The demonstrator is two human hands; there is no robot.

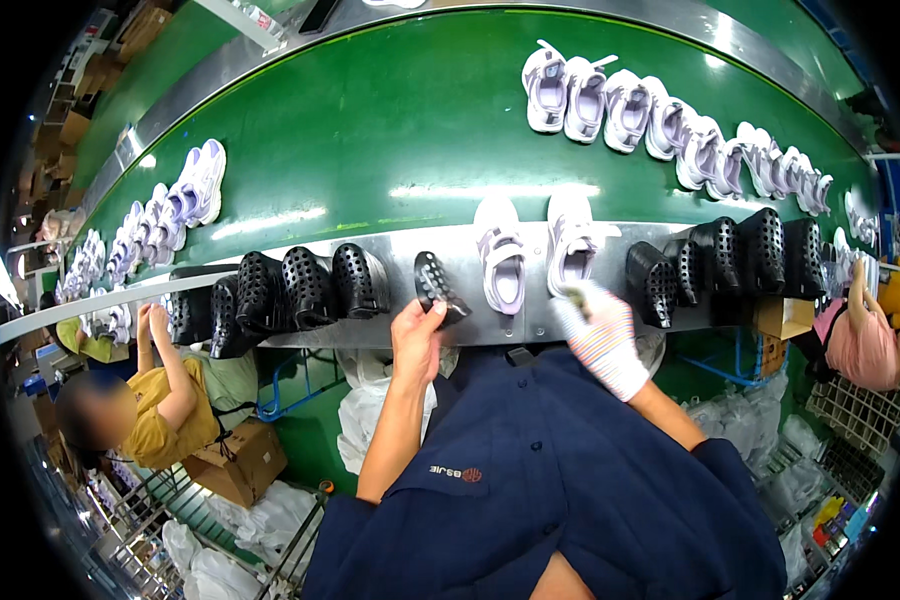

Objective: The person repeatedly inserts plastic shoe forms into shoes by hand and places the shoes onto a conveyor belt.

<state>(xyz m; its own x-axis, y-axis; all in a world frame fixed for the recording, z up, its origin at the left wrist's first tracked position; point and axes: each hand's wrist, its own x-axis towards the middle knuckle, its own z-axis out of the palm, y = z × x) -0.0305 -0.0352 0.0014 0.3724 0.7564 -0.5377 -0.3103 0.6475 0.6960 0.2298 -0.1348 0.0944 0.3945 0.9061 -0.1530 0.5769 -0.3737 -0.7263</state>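
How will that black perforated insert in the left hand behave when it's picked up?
The black perforated insert is probably light: the left hand pinches one end. It keeps its shape unsupported, so likely fairly stiff. Its holes probably aid grip.

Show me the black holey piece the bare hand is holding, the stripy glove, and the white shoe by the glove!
black perforated piece (438, 287): head view, on its middle, above the thumb.
striped glove (604, 340): head view, back of the right hand.
white shoe (571, 245): head view, on its upper.
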